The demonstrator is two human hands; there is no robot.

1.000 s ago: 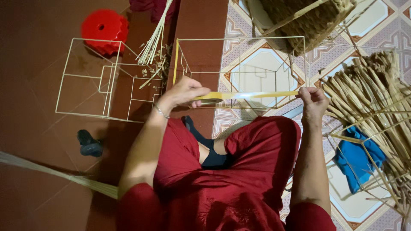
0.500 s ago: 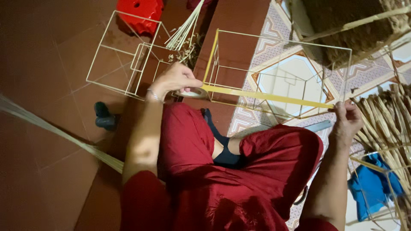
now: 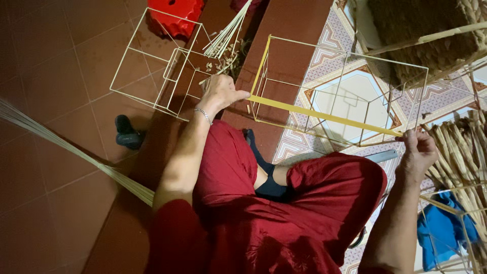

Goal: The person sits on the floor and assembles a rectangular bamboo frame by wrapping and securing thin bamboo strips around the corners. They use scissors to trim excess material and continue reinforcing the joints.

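Note:
A white wire box frame (image 3: 350, 66) lies on the floor in front of my knees. A long yellow strip (image 3: 324, 115) runs taut across its near side. My left hand (image 3: 220, 93) pinches one end of the strip at the frame's left corner. My right hand (image 3: 417, 150) grips the other end at the frame's right side. I am sitting in red clothes (image 3: 284, 203), and a thin bracelet sits on my left wrist.
A second wire frame (image 3: 152, 61) lies to the left with a red plastic stool (image 3: 175, 15) behind it. Pale sticks (image 3: 228, 33) and scraps lie between the frames. Dried reed bundles (image 3: 464, 152) and a blue cloth (image 3: 446, 228) are on the right, with a woven basket (image 3: 421, 35) at top right.
The view has shifted, so the frames sit lower and larger. My hands have drawn further apart, and the yellow strip is stretched longer along the frame.

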